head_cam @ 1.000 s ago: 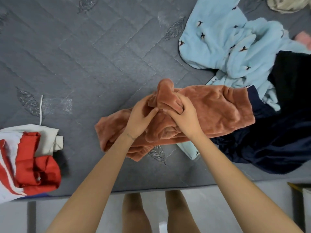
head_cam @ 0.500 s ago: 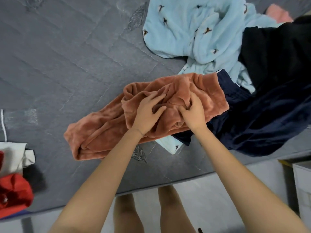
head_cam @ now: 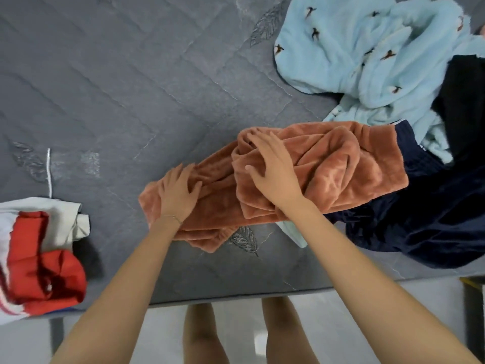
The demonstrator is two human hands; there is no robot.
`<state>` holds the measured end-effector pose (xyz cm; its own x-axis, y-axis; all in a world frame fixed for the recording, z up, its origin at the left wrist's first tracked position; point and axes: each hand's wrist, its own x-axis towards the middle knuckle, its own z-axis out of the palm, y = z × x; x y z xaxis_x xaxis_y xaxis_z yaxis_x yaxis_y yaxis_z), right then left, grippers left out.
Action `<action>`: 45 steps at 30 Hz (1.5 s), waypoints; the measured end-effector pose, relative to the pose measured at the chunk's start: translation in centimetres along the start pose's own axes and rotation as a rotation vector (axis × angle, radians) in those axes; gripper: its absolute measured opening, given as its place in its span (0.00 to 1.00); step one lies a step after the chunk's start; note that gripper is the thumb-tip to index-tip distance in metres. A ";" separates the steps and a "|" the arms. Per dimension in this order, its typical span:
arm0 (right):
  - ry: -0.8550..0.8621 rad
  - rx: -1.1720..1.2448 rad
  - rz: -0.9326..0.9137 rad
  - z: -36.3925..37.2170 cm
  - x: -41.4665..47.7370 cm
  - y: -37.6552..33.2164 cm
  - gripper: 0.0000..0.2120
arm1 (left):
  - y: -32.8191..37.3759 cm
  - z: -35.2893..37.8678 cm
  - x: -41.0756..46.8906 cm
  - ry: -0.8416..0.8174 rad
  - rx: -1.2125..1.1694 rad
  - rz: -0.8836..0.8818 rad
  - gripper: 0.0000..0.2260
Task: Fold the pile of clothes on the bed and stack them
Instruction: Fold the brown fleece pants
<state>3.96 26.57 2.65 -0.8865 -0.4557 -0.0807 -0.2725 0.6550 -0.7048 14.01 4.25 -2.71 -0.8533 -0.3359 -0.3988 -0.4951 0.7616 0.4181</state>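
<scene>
A rust-orange fleece garment (head_cam: 349, 166) lies bunched across the middle of the grey mattress (head_cam: 131, 88). My left hand (head_cam: 178, 193) rests flat on its left end, fingers spread. My right hand (head_cam: 273, 169) presses on a folded-over flap near the middle with straight fingers. The garment's right end overlaps a dark navy garment (head_cam: 433, 214). Behind that lie a light blue fleece with small bird prints (head_cam: 367, 53) and a black garment (head_cam: 464, 101). A folded red and white garment (head_cam: 39, 258) sits at the left by the bed's edge.
The mattress front edge (head_cam: 236, 298) runs just below the orange garment, with pale floor and my legs beneath it. A white string (head_cam: 48, 172) lies on the mattress above the folded stack. A dark object with a yellow rim (head_cam: 472, 311) stands at the lower right.
Both hands let go of the raised bunch of orange fleece and now lie flat on it. My left hand slid to the garment's left end; the fabric lies lower and flatter.
</scene>
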 end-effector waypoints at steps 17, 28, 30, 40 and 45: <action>-0.323 -0.170 0.023 10.9 3.4 -1.9 0.26 | -5.9 -5.7 0.0 0.044 -0.329 0.140 0.09; -0.107 -0.031 0.219 9.7 6.5 -4.9 0.09 | -8.4 -6.9 3.2 -0.111 -0.335 0.039 0.06; -0.103 -0.071 0.259 10.4 6.8 -5.1 0.09 | -8.8 -6.1 2.5 -0.035 -0.271 0.055 0.08; -0.246 -0.201 0.047 13.6 6.3 -4.8 0.25 | -8.3 -2.1 -2.9 0.037 -0.031 -0.092 0.25; -0.328 -0.159 -0.051 14.8 6.1 -6.9 0.31 | -9.3 -3.4 -1.8 0.067 -0.398 -0.261 0.09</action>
<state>5.93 10.35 -3.37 -0.7102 -0.6422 -0.2885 -0.3909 0.7005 -0.5971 19.54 -4.09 -3.11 -0.6946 -0.5321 -0.4840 -0.7068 0.3800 0.5966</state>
